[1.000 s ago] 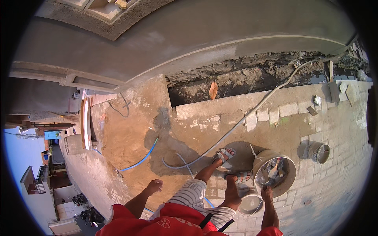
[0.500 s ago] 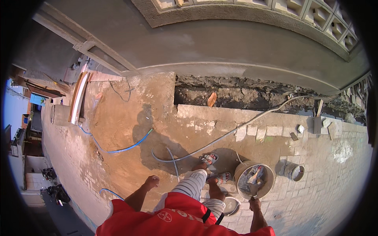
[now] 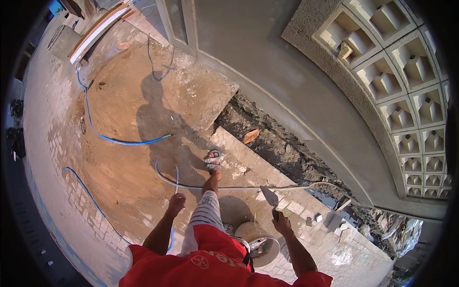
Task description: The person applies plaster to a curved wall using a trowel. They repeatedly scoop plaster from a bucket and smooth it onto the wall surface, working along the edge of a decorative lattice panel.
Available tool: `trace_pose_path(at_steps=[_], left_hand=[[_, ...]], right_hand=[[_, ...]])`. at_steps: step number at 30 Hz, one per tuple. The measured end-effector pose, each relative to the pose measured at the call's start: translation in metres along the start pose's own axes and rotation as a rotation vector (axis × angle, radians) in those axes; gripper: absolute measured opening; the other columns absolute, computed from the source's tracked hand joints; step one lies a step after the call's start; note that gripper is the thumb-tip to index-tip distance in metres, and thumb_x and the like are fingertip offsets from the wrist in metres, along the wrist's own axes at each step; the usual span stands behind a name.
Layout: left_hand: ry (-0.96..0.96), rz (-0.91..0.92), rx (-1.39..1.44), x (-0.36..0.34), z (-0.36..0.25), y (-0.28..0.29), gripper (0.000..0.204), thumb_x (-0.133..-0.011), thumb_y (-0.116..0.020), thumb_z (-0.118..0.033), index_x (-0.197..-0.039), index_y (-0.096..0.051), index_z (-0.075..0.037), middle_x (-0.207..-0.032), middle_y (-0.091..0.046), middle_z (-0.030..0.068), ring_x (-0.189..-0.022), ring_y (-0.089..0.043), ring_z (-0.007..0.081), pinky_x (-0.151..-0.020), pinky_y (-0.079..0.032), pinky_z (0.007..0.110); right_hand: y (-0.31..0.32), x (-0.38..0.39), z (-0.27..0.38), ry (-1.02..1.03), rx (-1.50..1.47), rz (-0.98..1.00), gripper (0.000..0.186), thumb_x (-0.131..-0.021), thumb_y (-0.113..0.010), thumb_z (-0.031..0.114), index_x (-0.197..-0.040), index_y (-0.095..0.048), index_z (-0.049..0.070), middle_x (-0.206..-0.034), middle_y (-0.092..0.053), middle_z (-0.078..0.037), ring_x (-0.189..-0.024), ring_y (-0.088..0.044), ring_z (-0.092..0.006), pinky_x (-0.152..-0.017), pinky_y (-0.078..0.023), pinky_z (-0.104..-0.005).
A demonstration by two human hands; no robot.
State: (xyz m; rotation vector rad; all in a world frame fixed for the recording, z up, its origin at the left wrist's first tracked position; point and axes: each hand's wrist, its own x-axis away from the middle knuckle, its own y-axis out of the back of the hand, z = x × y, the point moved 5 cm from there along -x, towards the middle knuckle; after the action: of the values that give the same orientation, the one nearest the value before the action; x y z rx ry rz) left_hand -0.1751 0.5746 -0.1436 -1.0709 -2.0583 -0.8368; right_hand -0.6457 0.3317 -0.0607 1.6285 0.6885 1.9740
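Note:
My right hand (image 3: pixel 282 224) grips the dark handle of a pointing trowel (image 3: pixel 269 196), its grey pointed blade held up toward the trench. My left hand (image 3: pixel 177 203) hangs over the ground with its fingers curled and nothing visible in them. Just past it runs a grey hose (image 3: pixel 229 188), its short end section near the hand. Beside my legs, below the right hand, stands a large round bucket (image 3: pixel 273 256) with tools in it, partly covered by my shirt. One sandalled foot (image 3: pixel 213 160) is planted forward by the trench edge.
A trench (image 3: pixel 267 143) with mud and a brown leaf runs along the grey rendered wall (image 3: pixel 267 81). Patterned vent blocks (image 3: pixel 399 117) fill the wall's upper part. A blue hose (image 3: pixel 122 142) lies across the sandy ground. Loose blocks (image 3: pixel 337 222) sit by the trench's far end.
My right hand has come up from the bucket and now holds the trowel out forward. My view has swung right and I have stepped toward the trench. The bucket now sits nearer my body.

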Motion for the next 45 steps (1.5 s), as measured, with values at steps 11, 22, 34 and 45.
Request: trace_pose_path(at_steps=[11, 22, 34, 45], left_hand=[[-0.274, 0.088, 0.025, -0.152, -0.113, -0.228, 0.026, -0.085, -0.059, -0.020, -0.106, -0.056, -0.004, -0.081, -0.063, 0.0175, -0.074, -0.062, 0.0297, -0.064, -0.048, 0.039], [-0.340, -0.057, 0.198, -0.207, -0.090, -0.304, 0.032, -0.083, -0.059, -0.018, -0.111, -0.055, -0.004, -0.087, -0.060, 0.0165, -0.079, -0.060, 0.0298, -0.066, -0.047, 0.039], [-0.077, 0.023, 0.365, -0.214, -0.088, -0.340, 0.037, -0.084, -0.061, -0.018, -0.117, -0.053, -0.003, -0.100, -0.054, 0.0155, -0.089, -0.058, 0.0245, -0.078, -0.046, 0.034], [0.102, 0.117, 0.444, -0.213, -0.098, -0.328, 0.033, -0.086, -0.055, -0.017, -0.114, -0.049, 0.001, -0.095, -0.061, 0.0201, -0.088, -0.062, 0.0279, -0.078, -0.047, 0.035]], right_hand=[[0.188, -0.363, 0.259, 0.095, 0.722, -0.009, 0.044, -0.081, -0.047, 0.015, -0.125, -0.042, 0.014, -0.103, -0.062, -0.022, -0.100, -0.060, -0.0383, -0.085, -0.046, -0.0496], [0.269, -0.508, 0.284, -0.047, 1.202, -0.127, 0.049, -0.084, -0.045, 0.018, -0.132, -0.036, 0.013, -0.104, -0.060, -0.024, -0.100, -0.059, -0.0405, -0.086, -0.046, -0.0508], [0.234, -0.520, 0.310, 0.121, 1.102, -0.170, 0.051, -0.087, -0.049, 0.027, -0.133, -0.032, 0.012, -0.098, -0.061, -0.027, -0.093, -0.060, -0.0438, -0.081, -0.049, -0.0514], [0.207, -0.540, 0.179, -0.049, 1.188, -0.159, 0.052, -0.085, -0.049, 0.025, -0.133, -0.036, 0.016, -0.103, -0.061, -0.023, -0.099, -0.060, -0.0396, -0.086, -0.046, -0.0500]])
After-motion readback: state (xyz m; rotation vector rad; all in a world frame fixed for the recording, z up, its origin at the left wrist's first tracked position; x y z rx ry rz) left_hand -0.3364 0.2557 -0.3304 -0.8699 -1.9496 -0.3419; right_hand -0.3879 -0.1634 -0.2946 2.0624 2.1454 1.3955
